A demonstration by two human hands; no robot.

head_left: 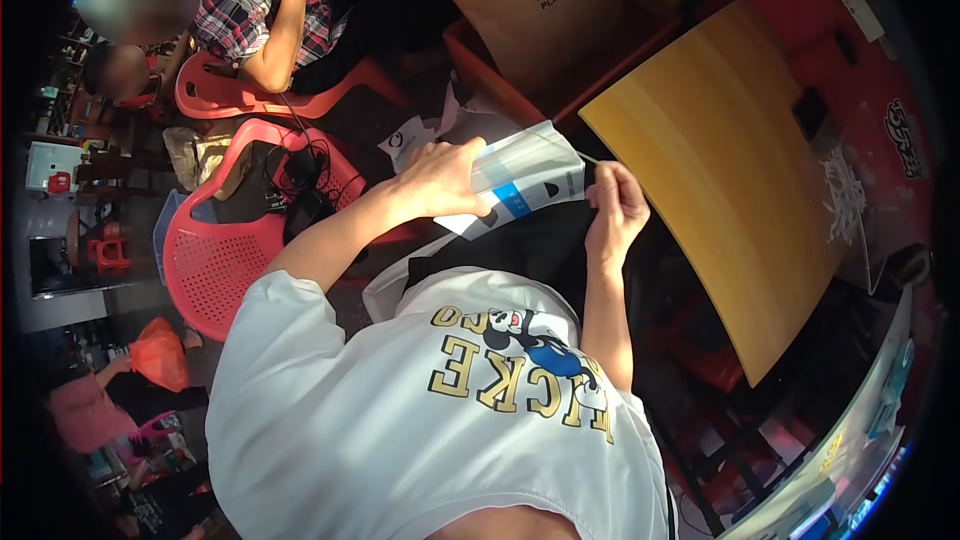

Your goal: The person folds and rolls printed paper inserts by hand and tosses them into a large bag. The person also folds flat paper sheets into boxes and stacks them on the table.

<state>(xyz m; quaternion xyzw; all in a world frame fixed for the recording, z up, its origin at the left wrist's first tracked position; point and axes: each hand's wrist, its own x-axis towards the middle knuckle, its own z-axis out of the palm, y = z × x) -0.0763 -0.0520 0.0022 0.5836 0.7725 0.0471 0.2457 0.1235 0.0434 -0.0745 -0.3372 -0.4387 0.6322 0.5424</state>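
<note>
A curved wooden tabletop (715, 180) is seen beside a red chair (225, 250) and a paper sack (540, 15). Just off the tabletop's corner nearest the sack, a printed packet (525, 175) is held in mid-air, gripped along one side by the left hand (440, 180). By the closed fingertips of the right hand (615, 210), what seems a thin strip (591, 158) is pinched at the packet's end. Handling appears to be partway through; whether the packet is opened or sealed cannot be told.
</note>
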